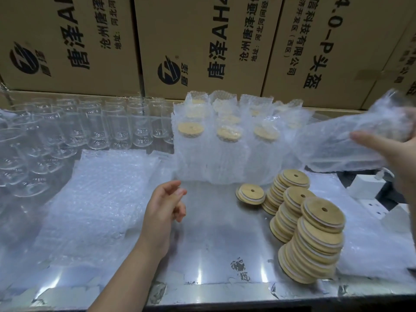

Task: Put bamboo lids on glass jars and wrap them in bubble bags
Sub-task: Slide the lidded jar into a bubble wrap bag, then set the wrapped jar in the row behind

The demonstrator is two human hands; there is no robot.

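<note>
Where the right hand (397, 154) comes in at the far right edge, it grips a bulky bubble bag (346, 140), thumb laid across the front of it. The hand and the bag are blurred, so what sits inside cannot be made out. The left hand (166, 203) hangs over the middle of the worktop (213, 248) with its fingers loosely curled, holding nothing.

Just right of the left hand lies a short pile of bamboo lids (250, 193). Beyond it three taller leaning stacks of bamboo lids (315, 242) stand under the held bag, each lid with a small hole at its centre. Behind them a block of wrapped jars (220, 154) stands upright in rows, lids showing through the open bag tops. It lies between the left hand and the back of the worktop. A flat stack of empty bubble bags (101, 199) lies left of that hand, and bare glass jars (90, 127) stand mouth-up in rows behind and to its left. More bubble wrap (371, 255) lies right of the lid stacks, with small white boxes (367, 185) near it. Printed cardboard cartons (202, 41) wall off the back.

The held bag lies nearly level above the worktop. Its long axis runs left to right and rises toward the right hand, and its left end is close beside the wrapped jars.
</note>
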